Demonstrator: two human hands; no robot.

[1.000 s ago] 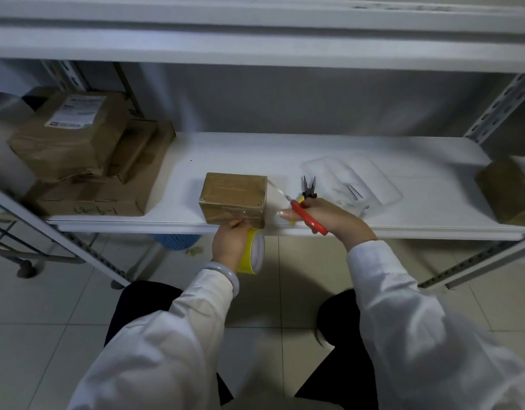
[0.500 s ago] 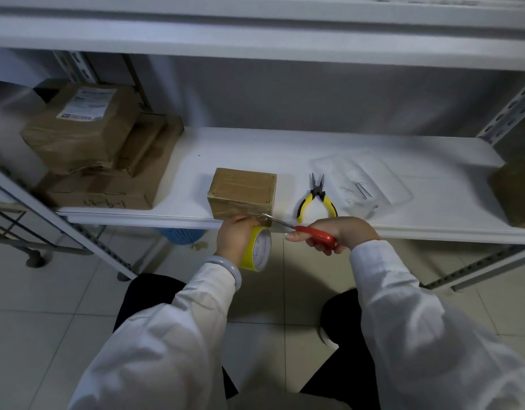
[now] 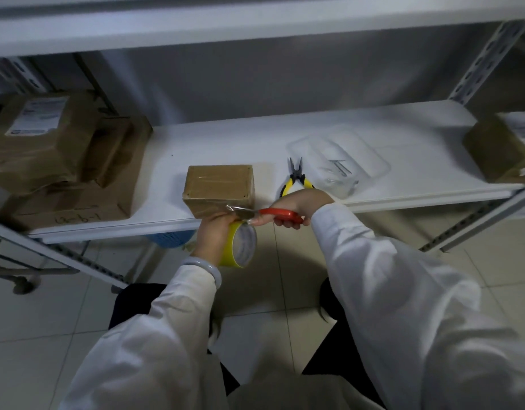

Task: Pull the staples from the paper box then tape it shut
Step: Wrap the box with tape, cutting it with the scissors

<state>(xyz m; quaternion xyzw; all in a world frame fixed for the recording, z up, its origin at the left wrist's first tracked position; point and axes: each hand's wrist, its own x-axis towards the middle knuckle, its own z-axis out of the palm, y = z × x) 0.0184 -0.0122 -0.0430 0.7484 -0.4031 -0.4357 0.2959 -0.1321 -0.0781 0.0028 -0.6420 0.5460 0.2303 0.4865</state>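
A small brown paper box [image 3: 219,184] sits at the front edge of the white shelf [image 3: 373,137], with tape across its top. My left hand [image 3: 214,232] holds a yellow tape roll [image 3: 240,245] just below the box's front face. My right hand [image 3: 299,207] grips red-handled scissors [image 3: 267,213], blades pointing left at the tape between roll and box. Yellow-handled pliers [image 3: 295,177] lie on the shelf to the right of the box.
A clear plastic tray [image 3: 370,161] holding pulled staples lies right of the pliers. Stacked brown parcels [image 3: 57,155] fill the shelf's left end, and another parcel [image 3: 501,149] sits at the right end. A blue basket [image 3: 169,239] shows under the shelf.
My right hand brought the scissors down from above the pliers and left to the tape at the box's front edge. The left hand kept the roll beneath the box.
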